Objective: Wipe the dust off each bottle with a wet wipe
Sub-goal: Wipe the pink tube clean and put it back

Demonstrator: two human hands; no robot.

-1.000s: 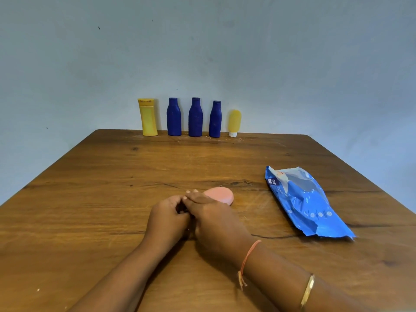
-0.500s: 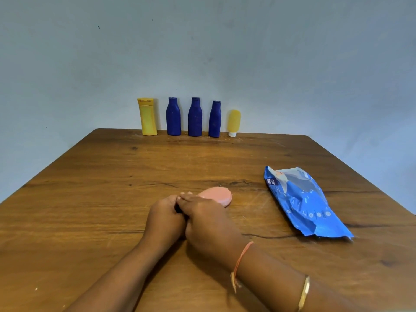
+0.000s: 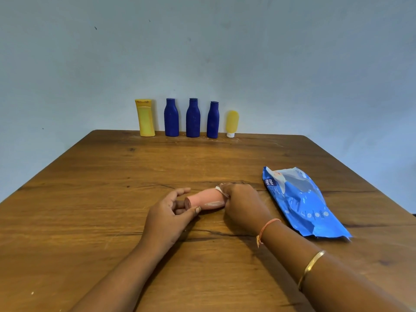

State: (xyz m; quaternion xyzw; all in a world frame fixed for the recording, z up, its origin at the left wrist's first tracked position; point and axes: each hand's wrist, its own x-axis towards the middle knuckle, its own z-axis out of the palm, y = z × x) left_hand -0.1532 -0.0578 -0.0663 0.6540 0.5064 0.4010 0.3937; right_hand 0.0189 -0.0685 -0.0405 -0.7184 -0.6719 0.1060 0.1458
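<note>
Pink plastic bottle: laid on its side across the near middle of the brown wooden table, brown cap to the left; half a second ago it pointed to the far right and was mostly covered by both hands.
Left hand: thumb and fingers are closed around the capped end, which is steadied from the left.
Right hand: curled around the bottle's right end, with the white wet wipe pinched against it; only a corner of the wipe is seen.
Change: the hands, huddled together before, are now drawn apart to opposite ends.
Meaning: the wipe is judged to have been swept along the body; a pale streak is seen on its near side.
Remaining: tall yellow bottle, three dark blue bottles and small yellow tube are stood in a row along the far edge, apparently not yet handled.
Blue wipes pack: laid flat just right of the right hand.
</note>
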